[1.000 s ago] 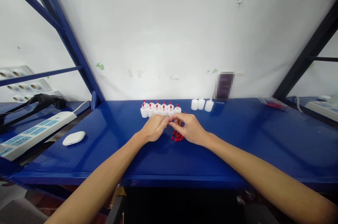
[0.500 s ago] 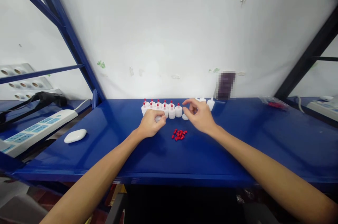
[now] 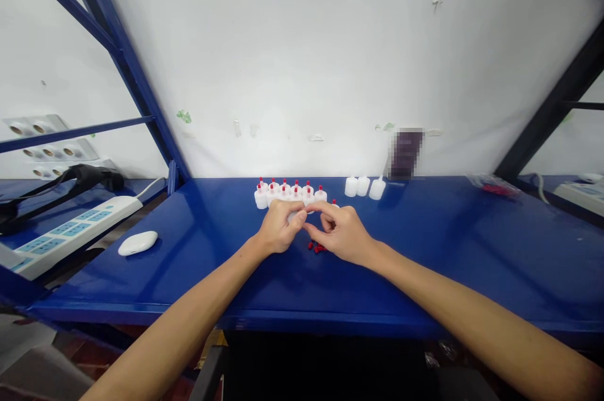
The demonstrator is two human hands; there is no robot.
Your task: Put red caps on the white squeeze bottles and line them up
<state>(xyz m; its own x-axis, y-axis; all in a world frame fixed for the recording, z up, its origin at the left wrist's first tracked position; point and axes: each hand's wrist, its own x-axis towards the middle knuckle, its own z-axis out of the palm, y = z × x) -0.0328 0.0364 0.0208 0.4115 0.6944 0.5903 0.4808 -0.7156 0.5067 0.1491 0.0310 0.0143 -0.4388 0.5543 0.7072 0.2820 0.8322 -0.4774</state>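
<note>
My left hand (image 3: 283, 226) is closed round a white bottle (image 3: 292, 216), mostly hidden by the fingers. Touching or nearly touching its front end, the thumb and forefinger of my right hand (image 3: 340, 231) are bent round; anything between them is too small to make out. Small red caps (image 3: 318, 248) lie on the table, partly covered by my right hand. Behind the hands stand several white bottles with red tips (image 3: 261, 197), in two rows. One more red tip (image 3: 335, 203) shows just above my right hand.
Three white bottles without red tips (image 3: 363, 186) stand at the back of the blue table (image 3: 212, 281). A white oval case (image 3: 138, 243) and a power strip (image 3: 75, 231) are at left. A dark pixelated object (image 3: 406, 153) leans on the wall; a plastic bag (image 3: 495, 187) lies right.
My right hand has moved left and down to meet my left hand, which has shifted slightly right. The three bottles at the back are now uncovered, and the red caps are partly hidden.
</note>
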